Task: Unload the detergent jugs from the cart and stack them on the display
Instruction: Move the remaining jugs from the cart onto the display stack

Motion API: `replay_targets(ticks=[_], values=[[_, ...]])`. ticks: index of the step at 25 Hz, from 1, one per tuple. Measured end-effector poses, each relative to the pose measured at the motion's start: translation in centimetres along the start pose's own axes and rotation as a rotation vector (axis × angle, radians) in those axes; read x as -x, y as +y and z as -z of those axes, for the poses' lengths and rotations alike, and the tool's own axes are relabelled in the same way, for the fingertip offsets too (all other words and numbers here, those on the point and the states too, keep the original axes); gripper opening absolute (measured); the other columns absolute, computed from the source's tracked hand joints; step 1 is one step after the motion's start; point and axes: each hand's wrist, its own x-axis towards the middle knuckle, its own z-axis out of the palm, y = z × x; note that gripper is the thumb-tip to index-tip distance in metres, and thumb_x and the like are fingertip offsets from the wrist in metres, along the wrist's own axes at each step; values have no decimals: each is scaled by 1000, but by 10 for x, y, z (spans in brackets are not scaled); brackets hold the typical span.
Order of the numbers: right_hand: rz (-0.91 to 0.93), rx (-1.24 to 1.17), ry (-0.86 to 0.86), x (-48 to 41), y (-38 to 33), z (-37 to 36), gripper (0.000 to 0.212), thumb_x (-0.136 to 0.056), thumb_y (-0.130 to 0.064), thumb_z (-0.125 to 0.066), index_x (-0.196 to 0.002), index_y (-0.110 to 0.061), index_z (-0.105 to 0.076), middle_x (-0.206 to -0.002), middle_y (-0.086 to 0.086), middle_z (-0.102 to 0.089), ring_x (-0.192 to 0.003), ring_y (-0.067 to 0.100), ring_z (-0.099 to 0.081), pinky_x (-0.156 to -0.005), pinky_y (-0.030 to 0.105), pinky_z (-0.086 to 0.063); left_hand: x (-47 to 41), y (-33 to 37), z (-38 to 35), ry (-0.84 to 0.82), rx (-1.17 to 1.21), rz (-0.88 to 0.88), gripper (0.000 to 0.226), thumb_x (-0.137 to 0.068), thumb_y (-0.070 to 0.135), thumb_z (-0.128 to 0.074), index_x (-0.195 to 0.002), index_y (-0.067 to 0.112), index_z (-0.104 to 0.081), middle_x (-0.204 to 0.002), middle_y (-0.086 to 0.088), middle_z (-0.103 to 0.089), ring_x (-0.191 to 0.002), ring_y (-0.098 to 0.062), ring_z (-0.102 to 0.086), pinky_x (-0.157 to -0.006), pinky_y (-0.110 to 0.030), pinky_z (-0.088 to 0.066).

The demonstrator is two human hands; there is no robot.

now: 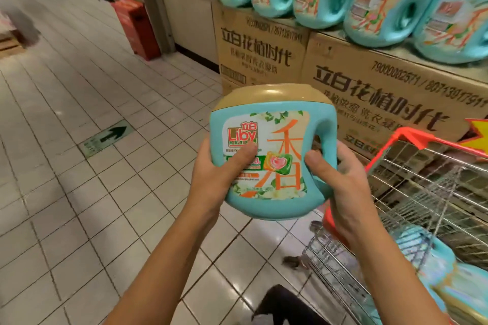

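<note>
Head view: jug held in both hands over the aisle

Both hands are holding one teal detergent jug (272,155) upright above the tiled floor (79,192). The left hand (219,179) is gripping its left side, thumb across the label; the right hand (340,179) is clasping the handle side. The wire cart (422,206) is standing just right, beside the display jugs (383,8) lying on cartons (369,87).

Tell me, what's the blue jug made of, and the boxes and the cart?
The jug in both hands looks like smooth moulded plastic, slightly glossy, with a tan lid. The boxes look like matte brown cardboard with printed lettering. The cart is shiny metal wire; its red rim is probably plastic.
</note>
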Motion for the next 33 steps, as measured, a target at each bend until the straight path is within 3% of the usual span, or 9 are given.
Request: replay_targets(ticks=[3,5,12,15,19,22,26,29,33], values=[[46,11,31,-36,2,-23,64,-63,-28,-81,-119,-6,-58,-97,17,-57,-85,26,-63,-74,37,-57,-48,8,16,-33,23,-13,67,-53,46,-82,-109,18,-58,-95,-3,-77,-79,-20,-75,-58,-26,-57],[74,2,44,-72,4,-36,63,-64,-26,-80,-119,-6,-58,-99,16,-64,-84,24,-67,-69,33,-58,-93,16,21,-68,27,-32,62,-56,41,-85,-107,19,-59,-95,-3,-77,-78,-20,-75,-58,-27,-57],[207,5,118,-219,-17,-63,53,-72,-27,-75,-118,-4,-57,-97,23,-59,-82,31,-65,-64,35,-57,-261,57,7,-227,15,-120,50,-65,36,-77,-108,18,-60,-99,-6,-76,-84,-23,-75,-60,-28,-58],[292,53,153,-277,-46,-67,58,-68,-36,-76,-117,-10,-58,-92,19,-55,-84,32,-58,-71,42,-53,-331,85,-11,-311,31,-170,47,-68,33,-76,-110,17,-61,-100,-7,-76,-83,-24,-75,-59,-28,-58],[392,93,208,-340,-85,-72,44,-72,-27,-73,-114,-18,-62,-98,24,-60,-85,31,-65,-74,42,-58,-407,118,-42,-433,56,-222,49,-64,38,-79,-107,21,-62,-101,-6,-76,-85,-22,-75,-61,-27,-58],[442,137,262,-385,-107,-77,61,-65,-34,-79,-118,-11,-59,-104,36,-55,-88,32,-64,-81,51,-55,-462,138,-60,-495,67,-266,57,-62,45,-80,-110,20,-62,-102,-5,-76,-86,-22,-75,-62,-27,-58],[528,229,358,-450,-133,-89,73,-56,-44,-80,-117,-13,-57,-91,19,-54,-77,25,-62,-68,33,-57,-541,168,-80,-575,19,-345,89,-43,67,-85,-115,20,-59,-106,-2,-75,-92,-21,-73,-67,-28,-59],[586,269,416,-504,-150,-101,71,-57,-43,-82,-119,-19,-56,-101,20,-62,-87,32,-65,-77,37,-59,-606,195,-89,-647,-87,-413,95,-30,75,-83,-111,32,-56,-102,11,-75,-94,-10,-72,-70,-22,-58],[670,382,483,-563,-179,-116,63,-63,-43,-82,-119,-26,-59,-112,0,-70,-100,17,-68,-83,40,-58,-681,231,-104,-683,-183,-490,94,-30,77,-81,-109,30,-58,-96,17,-75,-88,-3,-71,-66,-13,-53]])
